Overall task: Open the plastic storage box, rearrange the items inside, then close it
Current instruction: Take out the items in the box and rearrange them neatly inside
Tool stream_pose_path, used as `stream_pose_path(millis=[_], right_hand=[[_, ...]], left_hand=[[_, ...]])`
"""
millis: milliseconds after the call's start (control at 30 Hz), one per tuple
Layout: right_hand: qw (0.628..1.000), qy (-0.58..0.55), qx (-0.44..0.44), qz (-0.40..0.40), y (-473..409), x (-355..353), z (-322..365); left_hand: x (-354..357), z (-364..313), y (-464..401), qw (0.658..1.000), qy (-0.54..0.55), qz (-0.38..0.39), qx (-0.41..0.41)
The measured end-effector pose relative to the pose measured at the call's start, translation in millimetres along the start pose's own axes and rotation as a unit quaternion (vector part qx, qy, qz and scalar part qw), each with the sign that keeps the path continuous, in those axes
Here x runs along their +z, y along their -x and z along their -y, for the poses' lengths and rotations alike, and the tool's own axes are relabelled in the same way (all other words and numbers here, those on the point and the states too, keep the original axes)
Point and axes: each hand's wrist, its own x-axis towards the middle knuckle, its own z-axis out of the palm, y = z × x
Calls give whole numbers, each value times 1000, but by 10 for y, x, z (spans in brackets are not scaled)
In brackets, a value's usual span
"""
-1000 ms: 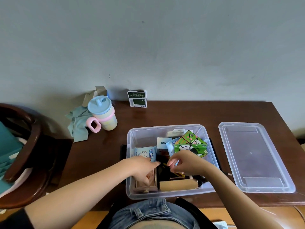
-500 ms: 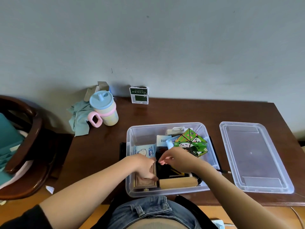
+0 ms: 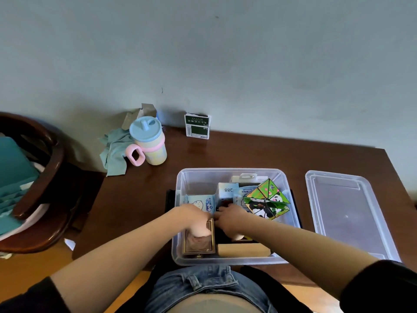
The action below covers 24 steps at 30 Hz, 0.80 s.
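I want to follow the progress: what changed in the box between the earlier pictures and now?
The right hand moved down and left, deeper among the items, meeting the left hand above the wooden box. What either grips is hidden. The panda cube, the storage box and the lid stayed put.

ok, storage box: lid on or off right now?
Off. The lid lies flat on the table right of the open storage box; both hands are inside the box.
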Motion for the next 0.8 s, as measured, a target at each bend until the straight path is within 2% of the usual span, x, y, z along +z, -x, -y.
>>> stream_pose_path(millis=[167,333,467,567,633,800], right_hand=[[1000,8,-1,-12,-17,30,-8],[999,11,3,40,86,-50,-19],[991,-126,15,33,271,-179,-24],[965,-259,5,-30,468,-260,-72],[932,-349,19,-94,638,-237,-138],[844,-477,82,-231,970,-31,-258]], left_hand=[[59,-1,-12,998,-61,-10,-3],[-6,25,-113,998,-13,62,-3],[-69,64,-174,995,46,92,7],[-104,71,-198,993,44,107,20],[-126,88,-192,994,19,102,19],[-117,148,-98,998,-56,30,16]])
